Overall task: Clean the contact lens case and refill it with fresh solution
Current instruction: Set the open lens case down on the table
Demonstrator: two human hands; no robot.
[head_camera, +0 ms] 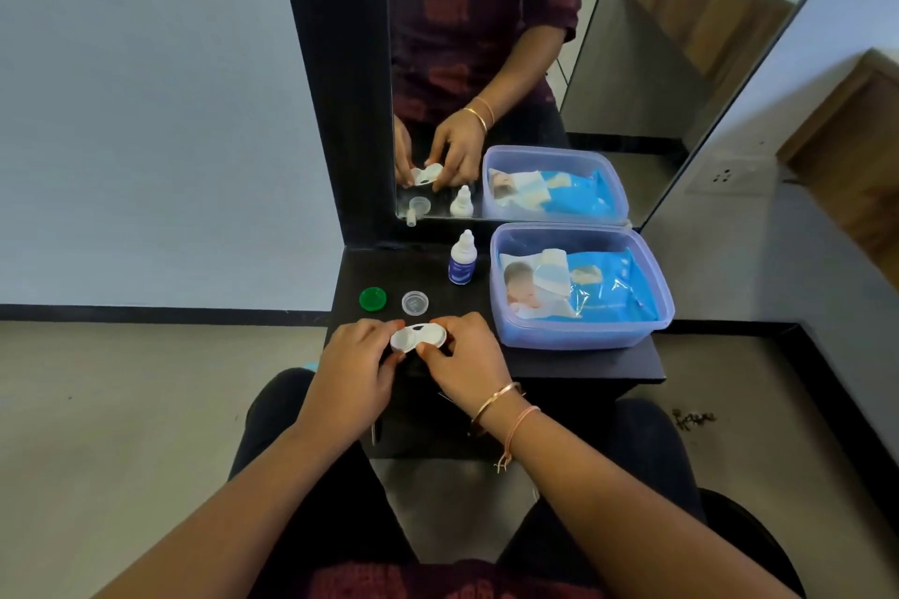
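Note:
Both my hands hold a white two-well contact lens case [418, 339] just above the front of a small black table [584, 362]. My left hand [357, 355] grips its left end and my right hand [464, 355] grips its right end. Both wells are uncovered. A green cap [372, 298] and a clear cap [415, 303] lie on the table just behind the case. A small white solution bottle [461, 259] with a blue label stands upright further back, near the mirror.
A lidless translucent purple box [579, 336] holding a blue wipes pack [584, 288] fills the table's right half. A mirror [535, 63] in a black frame stands behind the table. My knees sit below the table's front edge.

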